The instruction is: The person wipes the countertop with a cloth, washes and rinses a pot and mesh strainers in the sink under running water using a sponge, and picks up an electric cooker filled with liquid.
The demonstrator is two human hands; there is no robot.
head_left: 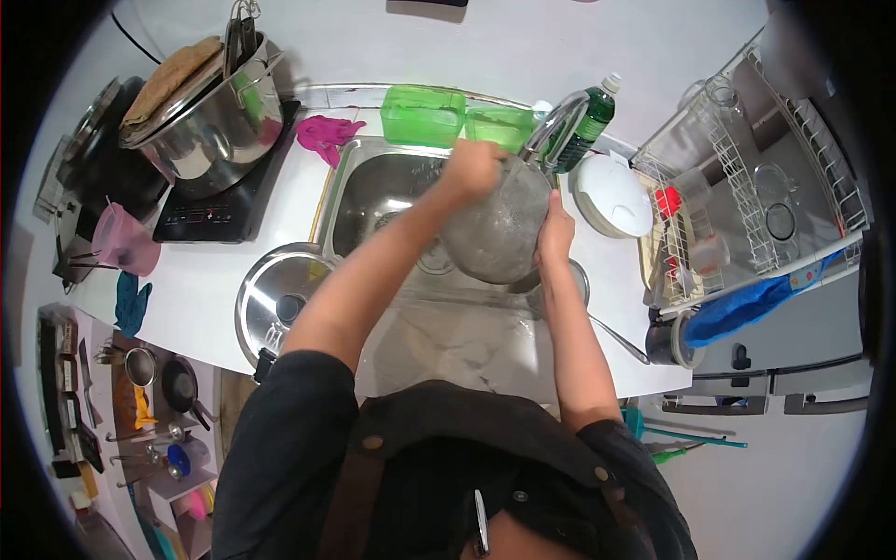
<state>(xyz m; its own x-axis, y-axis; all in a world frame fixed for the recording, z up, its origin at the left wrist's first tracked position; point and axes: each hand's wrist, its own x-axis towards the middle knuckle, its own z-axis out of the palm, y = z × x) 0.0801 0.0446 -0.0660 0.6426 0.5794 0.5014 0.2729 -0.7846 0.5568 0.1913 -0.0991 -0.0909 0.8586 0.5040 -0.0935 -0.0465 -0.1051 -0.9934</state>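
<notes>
A round, dull metal bowl or pot (pixel 499 233) is tilted over the sink (pixel 373 187), under the chrome faucet (pixel 560 117). Its right side is gripped by my right hand (pixel 555 229). My left hand (pixel 474 170) is at the upper left rim, its fingers curled and slightly blurred by motion; what it holds, if anything, is hidden. Water seems to run over the metal surface. Behind the sink stand green containers (pixel 423 116) and a green bottle (pixel 595 117).
Left are a glass-lidded pan cover (pixel 280 294), a large steel pot (pixel 210 131) on a black cooktop (pixel 215 219) and a pink cloth (pixel 327 135). White bowls (pixel 612 194) and a dish rack (pixel 747 168) stand right. A ladle handle (pixel 621 340) lies near the front edge.
</notes>
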